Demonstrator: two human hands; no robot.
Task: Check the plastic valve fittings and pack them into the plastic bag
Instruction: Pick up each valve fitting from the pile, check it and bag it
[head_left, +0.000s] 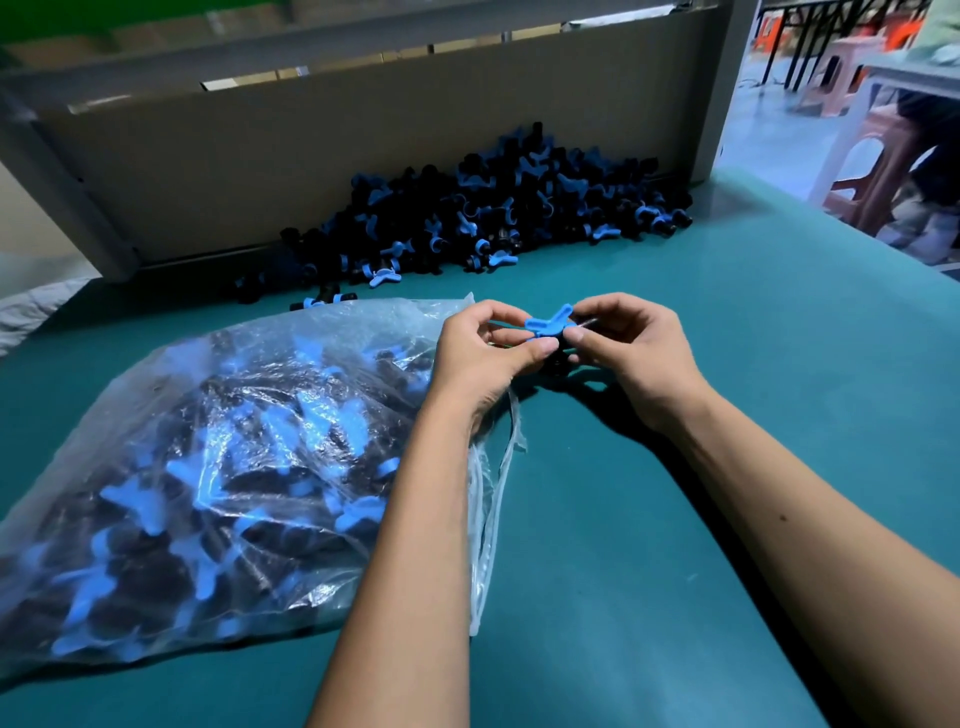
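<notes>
Bag (171, 467): lower left, stuffed with fittings.
Left hand (483, 353), right hand (628, 348): both pinching one valve fitting (545, 325), centre frame.
Pile (498, 213): upper centre.

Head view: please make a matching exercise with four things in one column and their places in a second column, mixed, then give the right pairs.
Things:
1. plastic bag
2. loose pile of valves
3. held valve
4. stool

Places:
A. between both hands
B. on the floor, far right
C. against the back board
D. on the table, left

Pairs: 1-D, 2-C, 3-A, 4-B
</notes>
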